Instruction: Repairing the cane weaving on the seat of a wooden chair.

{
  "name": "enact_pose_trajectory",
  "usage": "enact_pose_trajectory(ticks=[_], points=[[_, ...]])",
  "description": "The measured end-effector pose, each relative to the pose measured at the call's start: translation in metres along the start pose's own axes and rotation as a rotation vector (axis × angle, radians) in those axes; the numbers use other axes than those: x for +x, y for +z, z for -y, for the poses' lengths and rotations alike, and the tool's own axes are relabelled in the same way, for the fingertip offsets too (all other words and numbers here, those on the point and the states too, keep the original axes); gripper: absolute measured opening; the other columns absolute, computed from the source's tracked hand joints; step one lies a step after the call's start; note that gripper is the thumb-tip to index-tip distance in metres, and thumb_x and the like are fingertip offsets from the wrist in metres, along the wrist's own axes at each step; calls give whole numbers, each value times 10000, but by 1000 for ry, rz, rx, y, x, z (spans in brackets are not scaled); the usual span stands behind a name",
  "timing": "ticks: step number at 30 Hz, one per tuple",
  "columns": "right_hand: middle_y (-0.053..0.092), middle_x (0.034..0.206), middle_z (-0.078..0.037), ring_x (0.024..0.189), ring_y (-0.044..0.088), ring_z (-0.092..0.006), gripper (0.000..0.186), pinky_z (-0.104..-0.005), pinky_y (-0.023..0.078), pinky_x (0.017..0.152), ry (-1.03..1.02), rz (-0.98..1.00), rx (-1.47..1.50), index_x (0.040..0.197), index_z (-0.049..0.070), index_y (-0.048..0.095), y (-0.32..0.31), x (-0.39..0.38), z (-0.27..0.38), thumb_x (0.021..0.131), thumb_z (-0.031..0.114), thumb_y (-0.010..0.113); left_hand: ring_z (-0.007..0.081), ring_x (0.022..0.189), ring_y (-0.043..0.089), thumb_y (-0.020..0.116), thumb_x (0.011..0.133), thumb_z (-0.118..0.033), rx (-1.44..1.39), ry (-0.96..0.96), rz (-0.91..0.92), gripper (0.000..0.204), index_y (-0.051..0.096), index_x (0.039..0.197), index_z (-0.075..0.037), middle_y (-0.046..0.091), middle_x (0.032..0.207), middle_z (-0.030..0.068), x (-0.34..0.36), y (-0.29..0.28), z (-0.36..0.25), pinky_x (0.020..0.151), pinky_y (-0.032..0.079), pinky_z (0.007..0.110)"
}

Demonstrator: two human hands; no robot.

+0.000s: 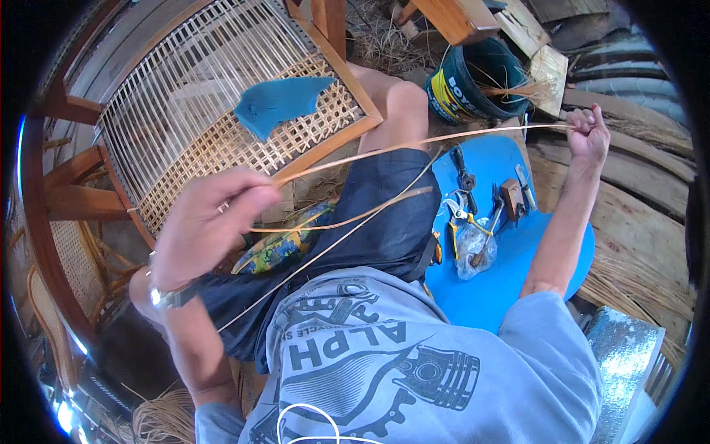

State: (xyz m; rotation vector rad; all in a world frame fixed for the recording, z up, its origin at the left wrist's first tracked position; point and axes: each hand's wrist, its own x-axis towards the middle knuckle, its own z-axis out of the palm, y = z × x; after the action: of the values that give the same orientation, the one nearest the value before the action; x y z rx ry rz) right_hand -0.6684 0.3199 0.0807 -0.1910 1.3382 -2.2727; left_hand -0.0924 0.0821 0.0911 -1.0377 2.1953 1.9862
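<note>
A long, pale cane strip stretches across my lap, pulled nearly straight between my two hands. My left hand, with a wristwatch, pinches its near-left part beside the chair seat. At the far right, my raised right hand is closed on the strip's other part. Loose lengths of cane trail below, over my dark shorts. Left of my knee stands a wooden chair frame whose cane seat is woven in a lattice at the near side, with only parallel strands farther off. A blue cloth piece lies on the weave.
A blue plastic surface at my right carries yellow-handled pliers, a clear plastic bag, a small wooden block tool and other tools. Beyond is a dark green bucket with cane strands. Cane bundles lie on wooden planks.
</note>
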Motion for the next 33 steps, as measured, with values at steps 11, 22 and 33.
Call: enact_pose_trajectory(ticks=[11, 22, 33], points=[[683, 1156, -274, 1109, 667, -385, 689, -427, 503, 951, -490, -363, -1951, 1310, -80, 536, -22, 144, 32, 920, 476, 655, 84, 738, 615, 660, 966, -146, 61, -220, -334, 213, 711, 1065, 35, 664, 791, 4, -37, -51, 30, 722, 492, 233], [681, 1190, -131, 1064, 671, -219, 378, -335, 517, 925, -302, 1321, -1009, 1317, 44, 605, 181, -159, -181, 974, 196, 655, 71, 771, 651, 660, 973, -197, -62, -45, -117, 239, 732, 1052, 17, 713, 793, 30, 54, 28, 12, 728, 498, 226], [667, 863, -154, 763, 664, -262, 145, -347, 512, 673, -94, 1161, -1161, 979, 10, 683, 184, -138, -172, 849, 65, 711, 72, 751, 663, 672, 958, -182, 89, 37, -406, 214, 737, 1042, 4, 726, 821, 36, 29, 5, 18, 688, 516, 238]])
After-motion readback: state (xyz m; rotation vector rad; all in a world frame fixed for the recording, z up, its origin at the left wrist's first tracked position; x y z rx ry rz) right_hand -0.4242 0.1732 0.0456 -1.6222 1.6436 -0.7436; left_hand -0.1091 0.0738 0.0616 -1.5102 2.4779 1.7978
